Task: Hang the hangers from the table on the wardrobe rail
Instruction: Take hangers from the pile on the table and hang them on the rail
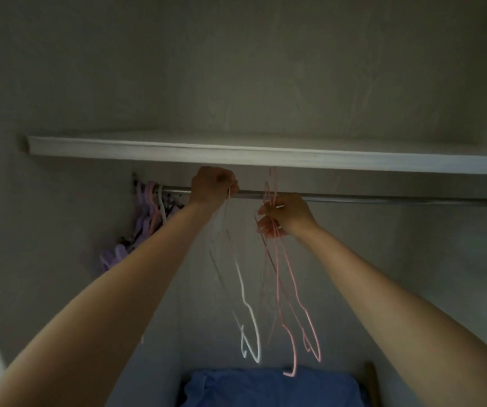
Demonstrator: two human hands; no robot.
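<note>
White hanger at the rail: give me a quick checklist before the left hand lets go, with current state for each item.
1. Left hand grips the white hanger at its top, up at the rail: ok.
2. Hook fully over the rail: cannot tell, the hand hides it.
3. Free rail to the right of the hand: ok.
4. Right hand holds the pink hangers securely: ok.
5. White and pink hangers hang apart, not tangled: cannot tell, blurred.
6. Hung hangers bunched at the rail's left end, clear of the left hand: ok.
</note>
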